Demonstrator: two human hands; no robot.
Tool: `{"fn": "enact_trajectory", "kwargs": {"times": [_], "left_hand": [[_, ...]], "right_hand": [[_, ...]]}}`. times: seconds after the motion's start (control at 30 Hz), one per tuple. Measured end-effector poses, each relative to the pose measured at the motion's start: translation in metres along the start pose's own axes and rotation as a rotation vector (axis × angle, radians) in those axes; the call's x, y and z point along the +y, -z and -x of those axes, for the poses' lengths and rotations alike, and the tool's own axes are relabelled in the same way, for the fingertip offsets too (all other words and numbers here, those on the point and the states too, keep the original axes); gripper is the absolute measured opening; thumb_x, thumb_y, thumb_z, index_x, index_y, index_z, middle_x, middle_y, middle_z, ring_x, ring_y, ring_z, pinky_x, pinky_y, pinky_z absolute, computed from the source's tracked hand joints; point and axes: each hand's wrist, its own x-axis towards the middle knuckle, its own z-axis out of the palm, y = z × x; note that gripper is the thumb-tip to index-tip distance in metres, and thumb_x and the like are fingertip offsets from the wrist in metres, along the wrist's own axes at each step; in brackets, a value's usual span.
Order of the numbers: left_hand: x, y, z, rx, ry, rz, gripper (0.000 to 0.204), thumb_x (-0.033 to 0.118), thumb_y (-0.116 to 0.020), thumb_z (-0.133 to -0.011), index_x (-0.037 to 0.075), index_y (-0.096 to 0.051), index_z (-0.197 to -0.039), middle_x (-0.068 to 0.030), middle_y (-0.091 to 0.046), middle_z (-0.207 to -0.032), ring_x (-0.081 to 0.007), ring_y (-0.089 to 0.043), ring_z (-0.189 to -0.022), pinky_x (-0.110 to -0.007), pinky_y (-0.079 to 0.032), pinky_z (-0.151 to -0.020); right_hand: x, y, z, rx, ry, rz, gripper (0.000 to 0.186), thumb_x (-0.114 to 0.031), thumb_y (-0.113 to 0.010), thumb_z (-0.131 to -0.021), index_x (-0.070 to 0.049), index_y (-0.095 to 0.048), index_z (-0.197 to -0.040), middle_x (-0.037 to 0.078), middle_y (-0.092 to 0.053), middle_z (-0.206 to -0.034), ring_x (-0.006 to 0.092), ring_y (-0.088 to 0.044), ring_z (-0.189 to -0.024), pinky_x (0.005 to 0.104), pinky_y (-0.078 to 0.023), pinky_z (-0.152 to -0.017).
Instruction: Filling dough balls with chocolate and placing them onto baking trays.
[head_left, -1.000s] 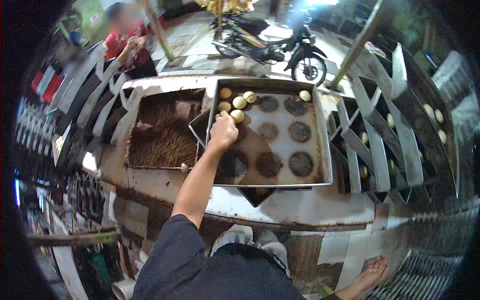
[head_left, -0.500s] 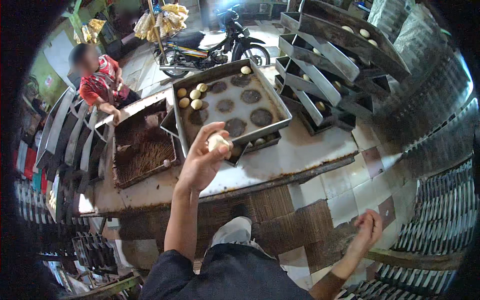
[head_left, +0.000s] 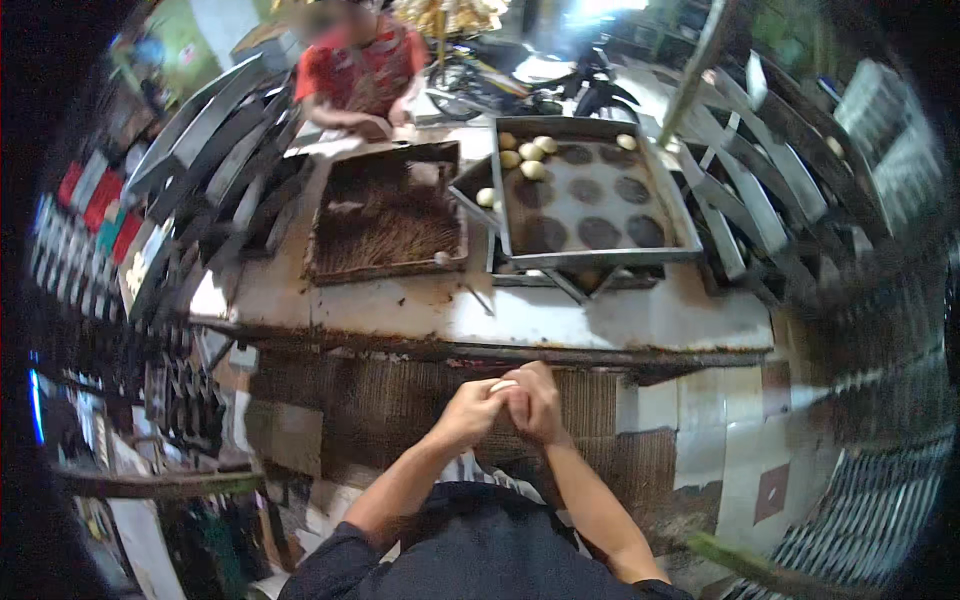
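Dough ball, pale and soft-looking, sits pressed between left hand and right hand, both grips closed on it below the worktop's near edge. Round pale balls fill the metal tray's far-left corner.

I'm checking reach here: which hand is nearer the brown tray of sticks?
Left. The left hand is below the brown tray, slightly right of it. The right hand, clasped against the left around a pale dough piece, is farther right.
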Motion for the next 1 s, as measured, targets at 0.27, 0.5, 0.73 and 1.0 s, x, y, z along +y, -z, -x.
{"fn": "enact_trajectory", "kwargs": {"times": [0.27, 0.5, 0.73, 1.0], "left_hand": [[-0.046, 0.165, 0.008, 0.362, -0.024, 0.904, 0.032, 0.029, -0.061, -0.105, -0.001, -0.064, -0.116, -0.0108, -0.073, -0.097, -0.0224, -0.071, -0.089, -0.035, -0.058, -0.086], [-0.048, 0.326, -0.008, 0.416, -0.124, 0.882, 0.033, 0.030, -0.062, -0.104, 0.000, -0.059, -0.117, -0.0153, -0.070, -0.110, -0.0248, -0.070, -0.099, -0.040, -0.057, -0.092], [-0.031, 0.364, -0.054, 0.275, -0.037, 0.820, 0.034, 0.029, -0.067, -0.101, 0.001, -0.062, -0.121, -0.0099, -0.071, -0.112, -0.0169, -0.068, -0.103, -0.034, -0.052, -0.099], [-0.043, 0.367, -0.039, 0.483, -0.068, 0.975, 0.040, 0.028, -0.070, -0.098, -0.002, -0.059, -0.122, -0.0145, -0.070, -0.115, -0.0240, -0.070, -0.102, -0.039, -0.056, -0.094]], "right_hand": [[0.083, -0.166, -0.109, 0.064, -0.353, 0.369, 0.034, -0.006, -0.060, -0.093, 0.002, -0.053, -0.126, 0.027, -0.058, -0.119, 0.0439, -0.054, -0.119, 0.0500, -0.042, -0.104], [0.073, -0.233, -0.180, -0.105, -0.369, 0.384, 0.016, -0.002, -0.054, -0.098, 0.003, -0.061, -0.111, 0.023, -0.064, -0.105, 0.0429, -0.062, -0.103, 0.0481, -0.051, -0.088], [0.172, -0.344, -0.300, -0.333, -0.326, 0.733, 0.020, 0.014, -0.052, -0.090, 0.004, -0.051, -0.108, 0.029, -0.057, -0.114, 0.0466, -0.064, -0.096, 0.0523, -0.056, -0.078], [0.233, -0.345, -0.318, -0.333, -0.293, 0.621, 0.017, 0.000, -0.058, -0.087, 0.009, -0.069, -0.098, 0.017, -0.065, -0.066, 0.0290, -0.065, -0.062, 0.0463, -0.051, -0.061]]}}
